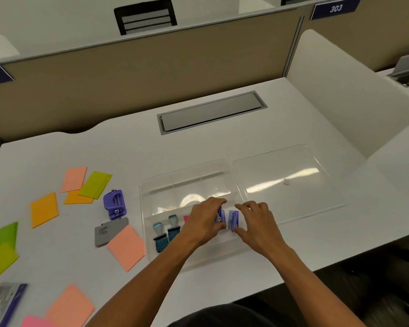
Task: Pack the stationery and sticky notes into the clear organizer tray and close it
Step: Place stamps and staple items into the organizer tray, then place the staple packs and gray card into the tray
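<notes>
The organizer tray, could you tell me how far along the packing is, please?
Done: two teal-topped stamps stand in the clear organizer tray. In hand: the left hand and right hand each set a small blue item there. Left: sticky notes, the purple punch and closing the lid.

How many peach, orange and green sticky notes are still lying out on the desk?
Peach sticky notes: 3
Orange sticky notes: 2
Green sticky notes: 3
Total: 8

White "303" on blue sign atop partition; grey pad print illegible.
</notes>
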A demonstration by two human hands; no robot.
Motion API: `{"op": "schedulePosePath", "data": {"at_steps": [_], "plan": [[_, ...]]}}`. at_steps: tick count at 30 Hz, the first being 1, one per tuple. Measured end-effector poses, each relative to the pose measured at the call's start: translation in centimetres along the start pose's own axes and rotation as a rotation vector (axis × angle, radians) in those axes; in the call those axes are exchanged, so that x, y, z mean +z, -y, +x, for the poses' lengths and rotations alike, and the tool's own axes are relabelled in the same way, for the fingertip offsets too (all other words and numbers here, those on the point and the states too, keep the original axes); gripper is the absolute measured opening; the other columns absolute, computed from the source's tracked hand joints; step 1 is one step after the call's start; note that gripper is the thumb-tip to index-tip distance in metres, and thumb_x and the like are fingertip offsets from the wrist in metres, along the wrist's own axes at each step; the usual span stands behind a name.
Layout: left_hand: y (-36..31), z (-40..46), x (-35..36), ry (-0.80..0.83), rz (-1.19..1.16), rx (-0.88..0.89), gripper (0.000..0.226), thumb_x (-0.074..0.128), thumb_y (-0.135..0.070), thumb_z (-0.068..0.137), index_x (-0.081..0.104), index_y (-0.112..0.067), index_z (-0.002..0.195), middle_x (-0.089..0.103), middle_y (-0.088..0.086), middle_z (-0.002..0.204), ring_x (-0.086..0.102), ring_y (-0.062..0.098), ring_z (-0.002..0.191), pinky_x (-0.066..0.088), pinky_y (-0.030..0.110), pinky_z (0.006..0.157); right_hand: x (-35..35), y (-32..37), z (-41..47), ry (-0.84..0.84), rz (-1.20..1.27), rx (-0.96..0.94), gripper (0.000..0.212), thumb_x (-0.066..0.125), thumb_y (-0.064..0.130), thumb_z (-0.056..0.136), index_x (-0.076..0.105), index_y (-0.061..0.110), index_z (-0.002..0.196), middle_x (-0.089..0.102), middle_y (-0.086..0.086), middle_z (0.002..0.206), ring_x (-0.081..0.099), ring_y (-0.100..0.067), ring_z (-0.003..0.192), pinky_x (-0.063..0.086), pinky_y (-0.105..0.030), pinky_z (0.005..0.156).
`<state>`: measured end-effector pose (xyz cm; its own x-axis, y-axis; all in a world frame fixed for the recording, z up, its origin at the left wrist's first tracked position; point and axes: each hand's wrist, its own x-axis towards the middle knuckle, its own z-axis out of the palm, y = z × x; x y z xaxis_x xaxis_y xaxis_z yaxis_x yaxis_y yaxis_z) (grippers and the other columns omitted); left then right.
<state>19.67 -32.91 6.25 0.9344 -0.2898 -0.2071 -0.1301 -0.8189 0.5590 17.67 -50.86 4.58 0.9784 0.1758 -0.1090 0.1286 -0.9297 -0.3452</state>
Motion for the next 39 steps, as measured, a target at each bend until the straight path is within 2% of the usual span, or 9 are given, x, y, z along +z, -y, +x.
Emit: {"op": "schedulePosePath", "data": {"at_steps": [5, 9, 13, 15, 21, 27, 31, 35, 39], "plan": [[-0.4, 0.1, 0.2, 0.033, 0.014, -0.02, 0.069, 0.072, -0.039, 0.081, 0.038, -0.028, 0.141, 0.048, -0.001, 0.141, 0.047, 0.019, 0.127, 0.037, 0.039, 0.111, 0.0, 0.0, -0.1, -0.007, 0.042, 0.011, 0.063, 0.062, 0.054, 0.087, 0.043, 0.029, 0.141, 0.049, 0.001, 0.14, 0.041, -0.02, 0.124, 0.04, -0.03, 0.099], [-1.3, -0.1, 0.5, 0.079, 0.026, -0.015, 0.074, 0.069, -0.046, 0.082, 0.035, -0.028, 0.144, 0.045, 0.0, 0.146, 0.043, 0.021, 0.131, 0.033, 0.043, 0.113, -0.1, 0.0, -0.3, -0.013, 0.072, 0.021, 0.061, 0.06, 0.053, 0.088, 0.044, 0.029, 0.141, 0.049, 0.002, 0.14, 0.041, -0.019, 0.125, 0.039, -0.03, 0.1], [-1.2, -0.3, 0.8, 0.069, 0.07, 0.017, 0.085, 0.07, -0.048, 0.081, 0.023, -0.03, 0.149, 0.021, -0.002, 0.159, 0.021, 0.02, 0.145, 0.02, 0.044, 0.119, -0.1, 0.0, -0.6, 0.005, 0.066, 0.023, 0.056, 0.056, 0.053, 0.09, 0.045, 0.029, 0.14, 0.048, 0.003, 0.142, 0.041, -0.018, 0.126, 0.038, -0.03, 0.102], [-0.8, -0.2, 0.9, 0.054, 0.065, 0.008, 0.087, 0.07, -0.05, 0.08, 0.021, -0.032, 0.15, 0.017, -0.003, 0.16, 0.019, 0.021, 0.146, 0.019, 0.046, 0.119, 0.0, 0.1, -0.7, 0.007, 0.076, 0.026, 0.054, 0.056, 0.052, 0.091, 0.046, 0.029, 0.139, 0.049, 0.003, 0.142, 0.041, -0.017, 0.126, 0.037, -0.029, 0.103], [0.2, -0.7, 1.3, 0.004, 0.038, -0.027, 0.083, 0.066, -0.053, 0.082, 0.022, -0.032, 0.149, 0.019, -0.004, 0.159, 0.02, 0.019, 0.145, 0.019, 0.041, 0.117, -0.4, 0.7, -0.7, 0.01, 0.155, 0.01, 0.053, 0.056, 0.049, 0.092, 0.047, 0.026, 0.139, 0.049, 0.002, 0.14, 0.041, -0.016, 0.124, 0.038, -0.029, 0.104], [1.2, -2.2, 0.9, -0.123, -0.03, -0.011, 0.071, 0.058, -0.054, 0.087, 0.027, -0.031, 0.147, 0.025, -0.006, 0.157, 0.023, 0.016, 0.144, 0.021, 0.038, 0.117, -0.7, 2.4, -0.1, -0.011, 0.326, -0.076, 0.046, 0.059, 0.038, 0.094, 0.051, 0.021, 0.136, 0.051, 0.0, 0.137, 0.044, -0.017, 0.124, 0.04, -0.027, 0.101], [2.3, -3.8, 0.1, -0.223, -0.065, -0.033, 0.067, 0.057, -0.05, 0.089, 0.031, -0.028, 0.146, 0.029, -0.005, 0.155, 0.025, 0.015, 0.143, 0.022, 0.035, 0.117, -0.3, 4.0, 0.6, 0.005, 0.426, -0.109, 0.046, 0.059, 0.037, 0.094, 0.048, 0.025, 0.137, 0.049, 0.004, 0.14, 0.044, -0.014, 0.126, 0.032, -0.02, 0.101], [3.8, -5.4, -0.9, -0.324, -0.095, -0.116, 0.064, 0.057, -0.05, 0.09, 0.033, -0.029, 0.145, 0.03, -0.006, 0.155, 0.027, 0.013, 0.141, 0.014, 0.023, 0.111, 0.5, 6.2, 1.3, 0.042, 0.477, -0.141, 0.046, 0.06, 0.039, 0.093, 0.046, 0.032, 0.137, 0.047, 0.006, 0.141, 0.042, -0.014, 0.13, 0.034, -0.03, 0.105], [5.6, -7.7, -2.2, -0.407, -0.164, -0.189, 0.062, 0.058, -0.047, 0.09, 0.036, -0.028, 0.144, 0.03, -0.006, 0.154, 0.027, 0.012, 0.141, 0.021, 0.027, 0.113, 1.4, 8.8, 1.9, 0.091, 0.445, -0.224, 0.048, 0.058, 0.046, 0.093, 0.043, 0.038, 0.137, 0.045, 0.01, 0.142, 0.044, -0.012, 0.127, 0.036, -0.028, 0.101]]}}
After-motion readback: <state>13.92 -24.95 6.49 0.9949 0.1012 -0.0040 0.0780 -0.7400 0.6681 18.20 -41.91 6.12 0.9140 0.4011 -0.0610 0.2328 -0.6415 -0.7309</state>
